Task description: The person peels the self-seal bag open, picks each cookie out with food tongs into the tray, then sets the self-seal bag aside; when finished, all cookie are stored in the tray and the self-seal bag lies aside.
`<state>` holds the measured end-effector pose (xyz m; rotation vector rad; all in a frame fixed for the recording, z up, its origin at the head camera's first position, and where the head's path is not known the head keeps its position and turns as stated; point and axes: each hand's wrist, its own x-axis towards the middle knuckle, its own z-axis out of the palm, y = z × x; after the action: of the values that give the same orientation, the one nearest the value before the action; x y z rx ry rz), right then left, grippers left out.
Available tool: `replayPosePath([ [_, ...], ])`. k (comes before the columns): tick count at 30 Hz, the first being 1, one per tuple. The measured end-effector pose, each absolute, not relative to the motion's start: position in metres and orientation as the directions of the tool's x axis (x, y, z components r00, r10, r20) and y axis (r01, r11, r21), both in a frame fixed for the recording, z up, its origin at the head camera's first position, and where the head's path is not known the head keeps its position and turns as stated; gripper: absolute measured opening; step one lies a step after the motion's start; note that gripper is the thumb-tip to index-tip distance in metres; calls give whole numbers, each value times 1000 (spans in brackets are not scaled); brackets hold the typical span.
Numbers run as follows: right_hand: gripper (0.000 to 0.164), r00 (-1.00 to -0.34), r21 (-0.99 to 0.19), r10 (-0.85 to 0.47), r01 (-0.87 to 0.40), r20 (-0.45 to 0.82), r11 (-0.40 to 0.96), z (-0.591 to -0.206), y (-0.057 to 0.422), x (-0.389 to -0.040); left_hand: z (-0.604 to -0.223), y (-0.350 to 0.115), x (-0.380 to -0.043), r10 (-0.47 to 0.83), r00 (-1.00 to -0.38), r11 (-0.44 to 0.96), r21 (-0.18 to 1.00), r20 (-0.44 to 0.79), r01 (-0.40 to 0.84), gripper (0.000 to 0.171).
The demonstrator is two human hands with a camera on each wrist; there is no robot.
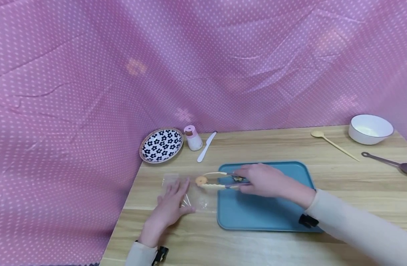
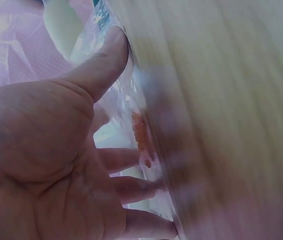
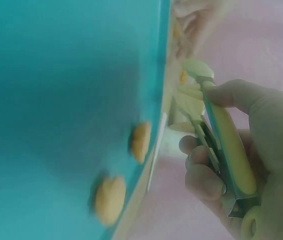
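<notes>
My left hand (image 1: 171,203) lies with spread fingers on a clear plastic bag (image 1: 203,203) left of the blue tray (image 1: 266,216). In the left wrist view its fingertips meet the film, and an orange-brown piece (image 2: 140,132) shows by them. My right hand (image 1: 263,180) grips a pair of tongs (image 1: 236,184) with cream-yellow ends, reaching left across the tray's edge. Between the tong tips, over the bag, is a round golden cookie (image 1: 201,180). Two cookies (image 3: 110,200) lie on the tray in the right wrist view; in the head view the right hand mostly hides them.
Along the back stand a flower-patterned plate (image 1: 160,146), a pink-topped shaker (image 1: 193,138) and a white knife (image 1: 206,147). To the right are a yellow spoon (image 1: 334,145), a white bowl (image 1: 370,129) and a brown slotted spoon (image 1: 389,162). A pink dotted cloth (image 1: 203,74) hangs behind.
</notes>
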<state>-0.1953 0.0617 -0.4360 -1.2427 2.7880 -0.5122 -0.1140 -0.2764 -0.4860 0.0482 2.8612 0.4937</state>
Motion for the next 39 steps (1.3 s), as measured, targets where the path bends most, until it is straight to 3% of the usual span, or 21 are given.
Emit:
replayPosePath([
  [14, 42, -802, -314, -568, -595, 182, 740, -439, 217, -150, -487, -286, -116, 116, -966, 938, 347, -231, 29, 90],
  [22, 47, -852, -192, -460, -509, 249, 839, -454, 281, -121, -494, -286, -116, 114, -963, 944, 328, -243, 29, 86],
  [33, 56, -852, -171, -439, -495, 285, 852, -468, 290, -118, -500, -289, -109, 120, -969, 949, 313, -214, 48, 83],
  [39, 56, -827, -195, -495, -549, 265, 813, -446, 247, -123, -502, -291, -110, 135, -972, 948, 309, -192, 71, 80],
])
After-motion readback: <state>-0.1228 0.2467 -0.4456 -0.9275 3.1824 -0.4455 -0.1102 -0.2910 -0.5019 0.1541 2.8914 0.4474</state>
